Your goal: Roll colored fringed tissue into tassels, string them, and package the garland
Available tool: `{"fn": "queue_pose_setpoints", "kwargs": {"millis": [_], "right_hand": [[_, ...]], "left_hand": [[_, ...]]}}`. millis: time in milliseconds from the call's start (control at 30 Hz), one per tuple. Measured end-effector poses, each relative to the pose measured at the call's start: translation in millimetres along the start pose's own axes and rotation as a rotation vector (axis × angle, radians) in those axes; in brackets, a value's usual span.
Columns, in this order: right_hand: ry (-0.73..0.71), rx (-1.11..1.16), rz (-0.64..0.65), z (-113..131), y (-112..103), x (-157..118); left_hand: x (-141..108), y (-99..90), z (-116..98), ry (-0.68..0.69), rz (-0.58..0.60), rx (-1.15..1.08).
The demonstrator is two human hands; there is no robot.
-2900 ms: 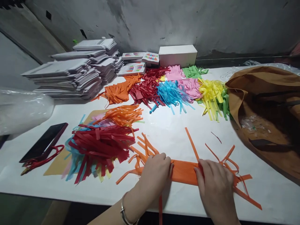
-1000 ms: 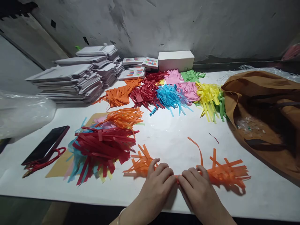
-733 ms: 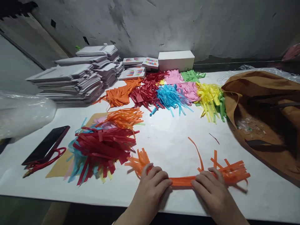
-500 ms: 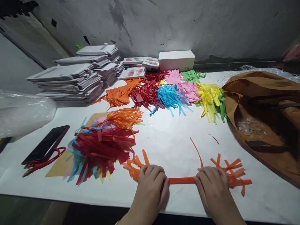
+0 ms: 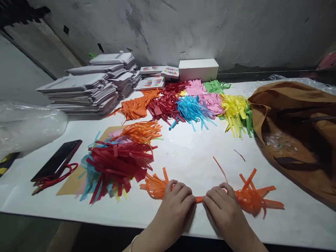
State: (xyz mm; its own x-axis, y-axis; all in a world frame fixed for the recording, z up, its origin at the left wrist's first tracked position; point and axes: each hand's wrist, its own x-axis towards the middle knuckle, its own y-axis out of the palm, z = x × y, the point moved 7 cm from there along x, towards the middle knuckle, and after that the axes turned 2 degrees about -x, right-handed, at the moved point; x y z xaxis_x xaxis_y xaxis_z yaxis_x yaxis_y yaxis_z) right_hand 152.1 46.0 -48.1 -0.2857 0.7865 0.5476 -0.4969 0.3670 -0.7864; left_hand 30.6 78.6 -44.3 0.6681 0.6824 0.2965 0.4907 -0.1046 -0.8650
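An orange paper tassel (image 5: 252,199) lies across the front of the white table, fringed at both ends with a narrow rolled band between. My left hand (image 5: 178,203) is closed over the band near its left fringe. Close by on the other side, my right hand (image 5: 223,206) grips the same band beside the right fringe. Only a short stretch of orange shows between the hands; the fingertips are partly hidden beneath them. A loose orange strip (image 5: 219,168) lies just beyond my right hand.
Left of my hands is a pile of red tassels (image 5: 120,161) on brown card, with a phone (image 5: 57,161) beyond. Coloured fringes, including a blue one (image 5: 191,106), line the back. Stacked white boxes (image 5: 78,94) stand back left; a brown bag (image 5: 296,94) lies right.
My hands have slid closer together along the orange band, so less of it shows between them. The right fringe has shifted and bunched up. The view has moved slightly.
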Motion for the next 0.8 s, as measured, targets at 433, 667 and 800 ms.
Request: {"fn": "queue_pose_setpoints", "kwargs": {"millis": [433,667,800], "right_hand": [[0.1,0.003,-0.009,-22,-14,-22],[0.316,-0.101,0.037,-31,-9,-21],[0.208,-0.036,-0.014,-24,-10,-18]], "left_hand": [[-3,3.8,7,-0.062,-0.049,-0.01],[10,6.5,3,-0.23,0.09,0.228],[11,12.2,-4,-0.012,0.07,0.245]]}}
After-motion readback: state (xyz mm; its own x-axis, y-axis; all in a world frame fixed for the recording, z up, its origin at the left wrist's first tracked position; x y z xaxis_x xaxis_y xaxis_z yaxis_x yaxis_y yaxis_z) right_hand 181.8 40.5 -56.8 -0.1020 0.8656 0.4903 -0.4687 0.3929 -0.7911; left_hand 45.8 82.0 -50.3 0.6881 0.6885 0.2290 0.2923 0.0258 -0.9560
